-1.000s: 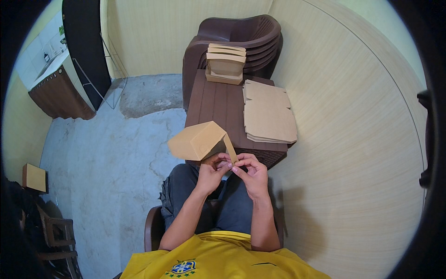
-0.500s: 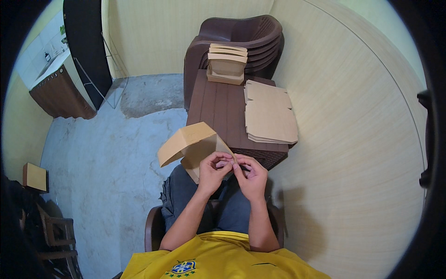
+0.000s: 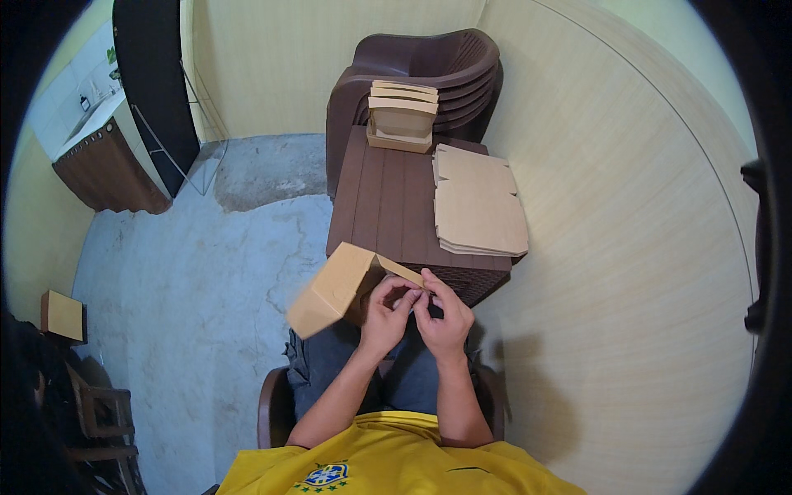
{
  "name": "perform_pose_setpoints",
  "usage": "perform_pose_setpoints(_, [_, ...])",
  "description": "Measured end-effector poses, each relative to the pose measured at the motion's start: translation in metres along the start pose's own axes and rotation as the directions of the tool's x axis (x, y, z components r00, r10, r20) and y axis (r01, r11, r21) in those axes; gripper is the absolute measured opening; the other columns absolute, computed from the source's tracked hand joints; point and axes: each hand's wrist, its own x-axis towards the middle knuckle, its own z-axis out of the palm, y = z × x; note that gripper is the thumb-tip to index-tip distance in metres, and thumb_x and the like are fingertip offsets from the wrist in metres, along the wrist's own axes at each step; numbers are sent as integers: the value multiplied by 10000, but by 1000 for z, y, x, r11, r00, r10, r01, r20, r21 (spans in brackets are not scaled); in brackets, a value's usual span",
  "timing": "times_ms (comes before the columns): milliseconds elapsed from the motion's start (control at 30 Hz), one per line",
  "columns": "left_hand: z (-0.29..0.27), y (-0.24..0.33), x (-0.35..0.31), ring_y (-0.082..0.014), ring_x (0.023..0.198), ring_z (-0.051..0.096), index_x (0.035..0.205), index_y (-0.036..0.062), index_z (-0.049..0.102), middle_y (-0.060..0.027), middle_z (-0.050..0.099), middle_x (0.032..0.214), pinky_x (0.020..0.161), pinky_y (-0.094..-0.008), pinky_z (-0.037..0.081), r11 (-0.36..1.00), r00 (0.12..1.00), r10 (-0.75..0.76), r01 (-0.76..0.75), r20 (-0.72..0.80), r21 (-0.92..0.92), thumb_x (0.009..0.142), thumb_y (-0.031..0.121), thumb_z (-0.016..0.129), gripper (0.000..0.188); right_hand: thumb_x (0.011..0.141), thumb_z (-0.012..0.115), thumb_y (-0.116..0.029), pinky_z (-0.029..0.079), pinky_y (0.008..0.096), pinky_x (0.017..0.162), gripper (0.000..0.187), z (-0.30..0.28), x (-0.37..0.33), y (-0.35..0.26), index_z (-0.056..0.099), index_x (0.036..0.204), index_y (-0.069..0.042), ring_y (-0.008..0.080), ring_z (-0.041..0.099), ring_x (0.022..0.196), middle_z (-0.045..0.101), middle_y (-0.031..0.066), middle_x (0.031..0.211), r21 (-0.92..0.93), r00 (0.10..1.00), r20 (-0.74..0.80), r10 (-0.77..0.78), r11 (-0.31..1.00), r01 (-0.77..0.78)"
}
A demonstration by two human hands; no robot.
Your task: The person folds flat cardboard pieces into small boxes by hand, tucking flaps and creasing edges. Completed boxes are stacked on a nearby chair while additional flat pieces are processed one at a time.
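Observation:
Above my lap is a partly folded brown cardboard box (image 3: 334, 285), tilted, with its large lid panel toward the left. My left hand (image 3: 386, 318) is closed on the box's right-hand part, fingers curled in at the corner. Close beside it, my right hand (image 3: 443, 318) pinches the end of the same narrow side wall, forefinger stretched along its upper edge. The fingertips of both hands nearly meet there. The box's inside and the corner under my fingers are mostly hidden.
A brown slatted table (image 3: 379, 198) stands ahead. On it lie a stack of flat cardboard blanks (image 3: 480, 202) at the right and several folded boxes (image 3: 403, 115) at the far end. Stacked brown chairs (image 3: 462, 70) stand behind; a pale wall (image 3: 627, 247) rises at the right.
The box has tipped, its lid panel swinging down and nearer to me, so more of its outer face shows. My hands stay close together at the corner, the right forefinger now more extended.

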Motion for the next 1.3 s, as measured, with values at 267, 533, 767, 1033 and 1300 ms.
perform_pose_setpoints(267, [0,-6,-9,-163,943,760,1137,52,687,-63,770,1005,868,-297,585,909,964,265,-242,-21,340,1012,98,774,159,880,749,102,659,409,936,270,-2,4,-1,719,1144,53,349,804,1080,794,225,1198,-90,978,-81,-192,979,185])
perform_pose_setpoints(533, [9,14,-21,-142,964,737,1155,51,647,-57,752,1059,850,-294,584,949,982,171,-141,-85,283,997,43,784,209,898,752,92,660,396,893,212,0,6,-7,733,1108,62,351,810,1014,802,229,1150,-36,955,-157,-252,968,249])
perform_pose_setpoints(767, [13,27,-15,-130,893,728,1091,17,686,-44,737,1000,780,-292,588,962,964,114,-47,-240,271,969,70,829,195,900,754,79,638,385,862,228,2,7,-11,731,1123,41,317,803,990,810,184,1133,95,999,-22,-49,994,50])
perform_pose_setpoints(1033, [1,36,-8,-165,883,763,1104,-26,709,-79,776,1007,785,-307,619,960,985,69,-22,-159,279,1001,9,745,115,871,785,37,620,339,847,245,12,1,-11,730,1109,11,258,786,988,793,182,1193,282,990,-41,133,952,-117])
perform_pose_setpoints(1300, [-3,47,-15,-113,941,723,1098,-11,716,-64,774,1036,859,-276,592,978,964,-155,118,-216,-174,1012,9,754,96,832,795,11,612,359,886,276,4,1,-17,722,1097,29,283,756,973,713,209,1229,256,998,-3,-64,965,63])
